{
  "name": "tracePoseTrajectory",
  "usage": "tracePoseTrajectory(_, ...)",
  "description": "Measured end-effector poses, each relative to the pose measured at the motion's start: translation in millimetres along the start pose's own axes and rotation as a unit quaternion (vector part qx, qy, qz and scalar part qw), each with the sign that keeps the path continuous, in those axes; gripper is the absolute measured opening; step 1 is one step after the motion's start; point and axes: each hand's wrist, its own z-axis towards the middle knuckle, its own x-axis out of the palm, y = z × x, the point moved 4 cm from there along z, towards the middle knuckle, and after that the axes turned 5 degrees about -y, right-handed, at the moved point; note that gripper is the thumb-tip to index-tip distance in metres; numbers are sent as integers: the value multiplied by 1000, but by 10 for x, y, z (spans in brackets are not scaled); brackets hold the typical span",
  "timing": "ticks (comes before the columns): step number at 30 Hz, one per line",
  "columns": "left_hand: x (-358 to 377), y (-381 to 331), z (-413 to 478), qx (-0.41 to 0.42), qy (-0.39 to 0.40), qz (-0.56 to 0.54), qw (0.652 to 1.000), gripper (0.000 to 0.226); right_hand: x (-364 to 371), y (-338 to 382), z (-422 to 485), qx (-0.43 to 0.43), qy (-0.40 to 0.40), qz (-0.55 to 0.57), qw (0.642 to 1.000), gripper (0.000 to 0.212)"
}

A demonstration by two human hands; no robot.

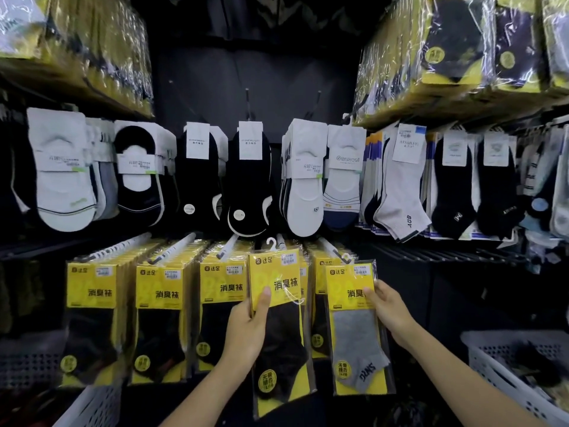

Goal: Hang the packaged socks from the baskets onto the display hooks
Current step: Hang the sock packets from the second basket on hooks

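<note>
- Since each pack is thin card under slick, crinkly film, it is judged light, bendy and apt to slip.
- The black-sock pack (283, 340) is gripped by the left hand (246, 328), thumb on the yellow card, in front of the display hooks (228, 246).
- The grey-sock pack (357, 340) is pinched at its card edge by the right hand (385, 306).
- Hold is best taken on the stiffer upper card, below the hanger (271, 241).

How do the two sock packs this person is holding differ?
The black sock pack in the left hand holds dark socks; the grey sock pack in the right hand holds light grey ones. The black sock pack sits higher in the picture than the grey sock pack. The left hand grips its pack's left edge, the right hand its pack's right edge. Both have yellow cards and clear wrap.
</note>
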Motion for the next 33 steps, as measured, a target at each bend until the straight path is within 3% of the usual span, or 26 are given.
tracePoseTrajectory(3,37,49,38,0,6,-9,1000,63,31,-89,97,6,28,3,1000,14)
tracePoseTrajectory(6,74,86,70,-2,9,-13,1000,69,92,-195,254,15,3,-5,1000,14)
tracePoseTrajectory(11,140,119,62,5,20,-28,999,46,241,-404,493,54,-128,18,990,18)
tracePoseTrajectory(16,180,208,69,-14,27,-44,999,64,260,-550,543,134,-262,-20,956,32)
tracePoseTrajectory(20,163,222,41,-17,27,-55,998,56,204,-515,373,127,-311,-41,941,37)
tracePoseTrajectory(22,160,206,17,-22,28,-62,997,57,225,-459,242,108,-281,-15,953,33)
tracePoseTrajectory(25,208,132,-52,-27,34,-70,997,47,376,-246,-47,79,-142,38,986,24)
tracePoseTrajectory(29,428,-1,-222,-19,83,-79,993,35,543,64,-479,55,14,82,995,28)
tracePoseTrajectory(33,652,-89,-359,-27,112,-93,989,14,423,160,-690,35,31,99,994,23)
